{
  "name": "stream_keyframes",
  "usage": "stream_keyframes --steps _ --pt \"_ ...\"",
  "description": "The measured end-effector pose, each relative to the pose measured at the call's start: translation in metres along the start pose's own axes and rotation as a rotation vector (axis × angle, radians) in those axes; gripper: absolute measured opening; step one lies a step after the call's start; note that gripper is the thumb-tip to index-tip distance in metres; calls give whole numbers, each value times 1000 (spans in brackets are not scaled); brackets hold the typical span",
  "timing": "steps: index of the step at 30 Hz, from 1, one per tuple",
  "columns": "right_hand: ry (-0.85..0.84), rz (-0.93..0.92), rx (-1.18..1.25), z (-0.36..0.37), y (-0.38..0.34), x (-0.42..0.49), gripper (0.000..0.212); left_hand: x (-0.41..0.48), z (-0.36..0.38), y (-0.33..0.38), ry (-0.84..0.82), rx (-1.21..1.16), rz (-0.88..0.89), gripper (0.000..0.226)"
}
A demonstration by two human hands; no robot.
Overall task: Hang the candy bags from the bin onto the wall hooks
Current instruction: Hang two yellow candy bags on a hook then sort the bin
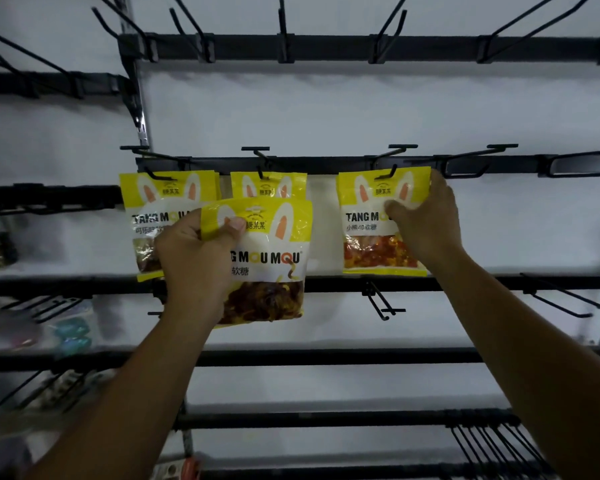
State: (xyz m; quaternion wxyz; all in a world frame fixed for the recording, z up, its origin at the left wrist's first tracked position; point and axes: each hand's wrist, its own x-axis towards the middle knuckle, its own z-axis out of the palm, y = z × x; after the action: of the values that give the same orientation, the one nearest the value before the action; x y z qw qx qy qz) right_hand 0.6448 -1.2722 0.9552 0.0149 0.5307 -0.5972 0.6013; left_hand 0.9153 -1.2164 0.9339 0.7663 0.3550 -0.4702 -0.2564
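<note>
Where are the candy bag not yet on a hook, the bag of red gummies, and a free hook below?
loose candy bag [274,261]: head view, white lettered middle.
red-gummy bag [368,233]: head view, white label area.
free hook [394,310]: head view, front crossbar.

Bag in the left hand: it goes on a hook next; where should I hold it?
Pinch the flat top band of the held bag at its left corner, from the left, as the left hand does. Candy bulges below; the hook on the right bag pierces top centre.
</note>
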Motion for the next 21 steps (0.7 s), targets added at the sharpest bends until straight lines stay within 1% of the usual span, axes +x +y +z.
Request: stream_keyframes --steps 2,4,5,7,9,11,14,16,21 --pt "-18 -43 -129 -3 -2 -10 87 0 0 -1 8 -8 -19 22" --pt "-8 -78 -223 -6 -4 -21 94 0 0 -1 9 2 -20 25" --pt "-3 -98 -267 -7 -5 -27 92 0 0 0 8 7 -16 25" --pt "-25 -158 -358 -9 -7 -39 79 1 0 1 7 1 -10 25" --pt "-98 -208 -433 -10 -10 -51 65 4 -1 2 16 -18 -15 24" --pt "-180 -244 -487 -8 -15 -62 59 10 -2 4 32 -30 -25 22" --pt "-267 -310 -585 -1 -24 -75 58 18 -1 8 39 -28 -20 20" --pt "-309 -343 -609 2 -30 -81 57 22 1 12 46 -44 -11 19" --pt "-397 -367 -684 3 -43 -88 57 34 8 14 48 -39 4 20"
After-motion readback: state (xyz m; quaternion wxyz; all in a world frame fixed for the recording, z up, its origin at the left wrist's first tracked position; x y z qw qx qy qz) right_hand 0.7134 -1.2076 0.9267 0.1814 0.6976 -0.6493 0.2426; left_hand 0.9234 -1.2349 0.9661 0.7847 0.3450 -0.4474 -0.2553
